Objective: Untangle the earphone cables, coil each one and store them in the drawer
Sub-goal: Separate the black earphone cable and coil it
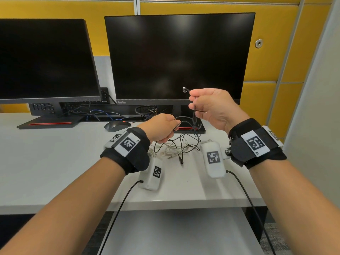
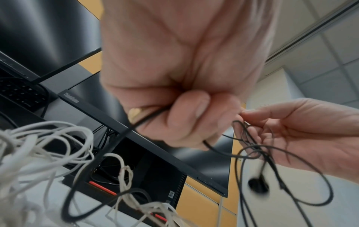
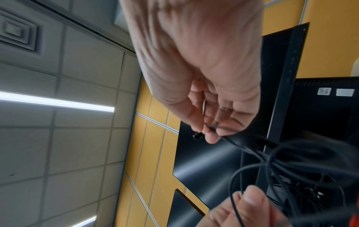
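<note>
Yellow wall panels (image 1: 266, 57) behind, two dark monitors (image 1: 176, 57), white desk (image 1: 55, 162) underneath, so basically office-cubicle territory.

Holding the black earphone cable (image 1: 185, 119) up off the desk with both hands. Right hand (image 1: 213, 107) at about 1 o'clock from the pile, raised in front of the screen, thumb and fingertips pinched on the cable just below one earbud (image 1: 184, 89), bud poking out toward 10 o'clock from the pinch. Left hand (image 1: 161, 128) lower, at roughly 8 o'clock from the right one, fingers curled tight round another stretch of the same black cable. Same pinch clear from the right wrist view too (image 3: 211, 130).

Key relation: held span runs on a diagonal, 2 o'clock end high at the right hand, 8 o'clock end low at the left, sagging into loose loops between. Rest of the black cable drops from the left hand toward 5 o'clock, straight down into the white earphone cable (image 1: 171, 147) heap on the desk, plug end (image 1: 181, 160) lying at the pile's 6 o'clock edge.

Left hand clearly nearer the tangle, right hand nearer the free bud end. Probably still mid-untangle, guessing a pull up and away toward 1 o'clock frees more black from white. Snag risk where the loops cross, hard to tell how knotted from here.

No drawer visible anywhere. Mouse (image 1: 116, 125) sitting at 11 o'clock from the left hand.
</note>
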A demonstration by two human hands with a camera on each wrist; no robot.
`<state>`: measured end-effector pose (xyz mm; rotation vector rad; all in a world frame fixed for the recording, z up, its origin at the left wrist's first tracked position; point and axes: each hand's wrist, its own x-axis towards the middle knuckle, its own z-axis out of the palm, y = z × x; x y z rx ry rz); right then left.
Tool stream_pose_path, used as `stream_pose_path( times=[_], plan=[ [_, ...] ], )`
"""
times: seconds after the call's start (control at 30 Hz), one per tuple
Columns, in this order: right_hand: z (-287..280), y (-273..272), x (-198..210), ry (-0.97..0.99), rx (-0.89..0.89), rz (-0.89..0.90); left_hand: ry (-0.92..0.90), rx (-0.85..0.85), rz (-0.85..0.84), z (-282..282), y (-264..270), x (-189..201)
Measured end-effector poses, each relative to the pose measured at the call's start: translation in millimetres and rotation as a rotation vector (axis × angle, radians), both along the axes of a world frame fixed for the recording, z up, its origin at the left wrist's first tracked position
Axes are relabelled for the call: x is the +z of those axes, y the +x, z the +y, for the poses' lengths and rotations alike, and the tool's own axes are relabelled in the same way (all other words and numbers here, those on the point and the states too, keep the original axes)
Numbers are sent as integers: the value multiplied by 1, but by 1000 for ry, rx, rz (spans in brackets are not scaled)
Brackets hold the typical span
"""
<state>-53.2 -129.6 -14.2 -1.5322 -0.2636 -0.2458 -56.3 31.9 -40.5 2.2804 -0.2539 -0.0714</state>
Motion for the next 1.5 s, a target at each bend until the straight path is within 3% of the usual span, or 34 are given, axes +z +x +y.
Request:
stream_pose_path(
  times=[0.13,0.3,0.43,0.67,0.93,1.03,1.3,1.5],
  plan=[
    [-1,0,0,52,25,2,-15,-8,24,1,0,1],
    [-1,2,-2,42,21,21,-265,-104,81,5,-6,6],
    [-4,2,0,-63,42,35,-111,-73,-15,8,-8,12],
    [-14,1,-1,-525,40,30,-107,106,-172,17,-2,17],
    [-14,2,-7,-962,-156,-15,57,161,-311,19,-1,20],
    [-18,2,-5,-923,-154,-18,51,190,-305,23,1,17],
    [-26,0,2,-591,18,97,78,231,-321,24,4,13],
    [-14,1,0,-353,132,114,31,72,-454,14,6,6]
  ],
)
